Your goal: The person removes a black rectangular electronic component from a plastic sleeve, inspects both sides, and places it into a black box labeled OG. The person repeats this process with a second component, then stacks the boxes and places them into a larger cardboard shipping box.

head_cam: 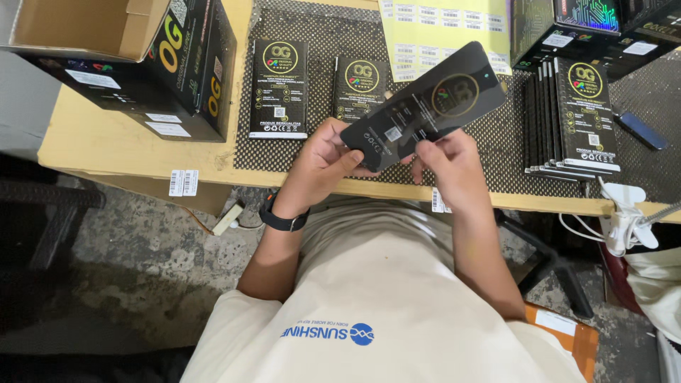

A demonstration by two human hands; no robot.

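Both hands hold one flat black package with a gold round emblem, tilted above the table's near edge. My left hand grips its lower left end, thumb on top; a black watch sits on that wrist. My right hand pinches the package's lower edge with its fingertips. Two matching black packages lie flat on the dotted mat just beyond my hands.
A stack of the same black packages stands at the right. An open black carton sits at the far left. A yellow sheet of barcode labels lies at the back. More black boxes fill the top right. A white clamp grips the table edge.
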